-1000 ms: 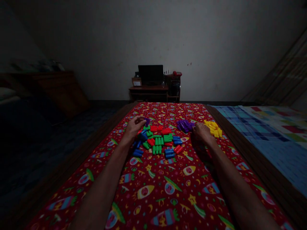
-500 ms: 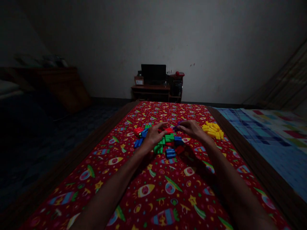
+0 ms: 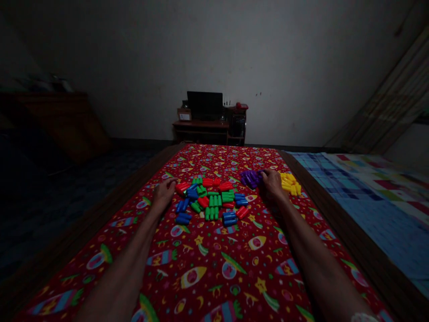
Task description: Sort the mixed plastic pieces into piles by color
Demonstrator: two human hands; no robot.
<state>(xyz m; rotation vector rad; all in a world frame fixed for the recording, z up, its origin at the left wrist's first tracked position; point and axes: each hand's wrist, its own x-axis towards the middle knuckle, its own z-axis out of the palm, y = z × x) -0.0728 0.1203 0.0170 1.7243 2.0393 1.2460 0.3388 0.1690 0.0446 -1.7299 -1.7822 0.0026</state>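
Note:
At the left edge of a pile of toy building blocks, my left hand (image 3: 165, 192) rests with its fingers curled together. No block shows in it, and a red block (image 3: 182, 188) lies just beyond its fingertips. My right hand (image 3: 272, 181) is closed on a purple block (image 3: 260, 175) at the right side of the purple group (image 3: 250, 179); the fingers partly cover it. Between my hands lie several green blocks (image 3: 213, 202), blue blocks (image 3: 229, 218) and red blocks (image 3: 241, 212), spread loosely. Just right of my right hand is a heap of yellow blocks (image 3: 291, 184), partly hidden by it.
A red cloth (image 3: 201, 250) with rockets and stars covers the long surface, which has dark brown sides (image 3: 315, 201). Blue checked bedding (image 3: 335, 192) lies to the right. Against the far wall stands a desk (image 3: 201, 126) with a monitor (image 3: 205, 104). A wooden cabinet (image 3: 56, 125) is at left.
My left hand has moved left, off the pile, uncovering more blocks. My right hand has moved right relative to the pile, and the purple group now shows. The view has shifted slightly right.

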